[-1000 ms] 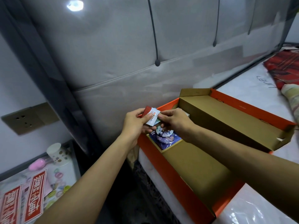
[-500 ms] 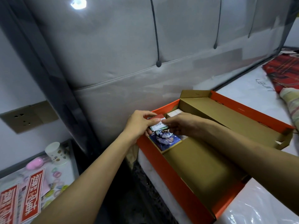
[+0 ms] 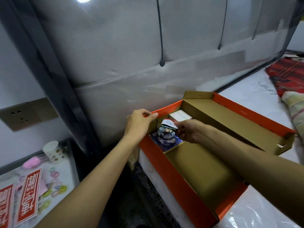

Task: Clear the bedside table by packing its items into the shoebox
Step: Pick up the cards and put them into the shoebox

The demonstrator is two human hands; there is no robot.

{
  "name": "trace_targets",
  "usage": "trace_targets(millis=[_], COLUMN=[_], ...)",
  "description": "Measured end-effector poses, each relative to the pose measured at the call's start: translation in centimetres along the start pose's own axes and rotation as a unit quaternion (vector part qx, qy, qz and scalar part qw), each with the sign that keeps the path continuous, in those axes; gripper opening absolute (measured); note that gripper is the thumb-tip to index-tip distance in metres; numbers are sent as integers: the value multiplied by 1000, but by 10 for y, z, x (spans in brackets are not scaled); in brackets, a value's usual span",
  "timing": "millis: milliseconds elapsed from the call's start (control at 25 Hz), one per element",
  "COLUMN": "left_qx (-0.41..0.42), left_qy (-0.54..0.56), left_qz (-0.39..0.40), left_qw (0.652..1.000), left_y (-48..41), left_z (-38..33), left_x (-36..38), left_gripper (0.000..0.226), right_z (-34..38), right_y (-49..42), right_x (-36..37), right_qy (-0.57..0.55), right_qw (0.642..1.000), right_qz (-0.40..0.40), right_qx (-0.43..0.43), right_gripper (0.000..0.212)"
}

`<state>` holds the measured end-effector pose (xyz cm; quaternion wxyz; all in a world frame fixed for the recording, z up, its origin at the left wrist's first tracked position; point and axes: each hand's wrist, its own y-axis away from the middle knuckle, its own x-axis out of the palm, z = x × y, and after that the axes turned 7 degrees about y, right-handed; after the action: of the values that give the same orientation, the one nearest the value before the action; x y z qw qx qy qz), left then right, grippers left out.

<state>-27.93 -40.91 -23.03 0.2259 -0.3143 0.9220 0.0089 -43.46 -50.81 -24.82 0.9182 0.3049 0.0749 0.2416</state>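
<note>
The right hand is blurring at its fingertips, which are meeting the red-and-white packet at its three o'clock edge; whether they are pinching it I cannot tell. The blue card is lying mostly hidden under a round badge, its print unreadable.

The orange shoebox is sitting on the mattress, its lid hanging open toward three o'clock. Packet, badge, card and a white box are crowding its twelve o'clock end. The left hand is curling its fingers over the rim there.

At seven o'clock the bedside table is carrying a paper cup, red stickers and coloured rings, with the left forearm crossing just beside it.
</note>
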Motion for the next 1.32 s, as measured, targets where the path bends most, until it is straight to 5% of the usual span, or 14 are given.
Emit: trace_targets(millis=[160,400,880,1320], left_qx=[-12,8,19,-28], left_qy=[-33,-11,40,131], left_qz=[-39,-4,12,45], left_qw=[999,1000,999,990], left_y=[10,7,5,12], left_z=[9,17,24,19], left_x=[1,-3,-5,-17], left_gripper=[9,12,6,8], right_z=[-15,-14,-15,-9], right_y=[-30,-56,-28,5], right_x=[22,46,31,36], right_qy=[-93,-271,-39,-29], right_qw=[987,947,990,992], right_qz=[-126,-166,-134,-114], right_qx=[19,38,23,-48], right_gripper=[12,34,32,23])
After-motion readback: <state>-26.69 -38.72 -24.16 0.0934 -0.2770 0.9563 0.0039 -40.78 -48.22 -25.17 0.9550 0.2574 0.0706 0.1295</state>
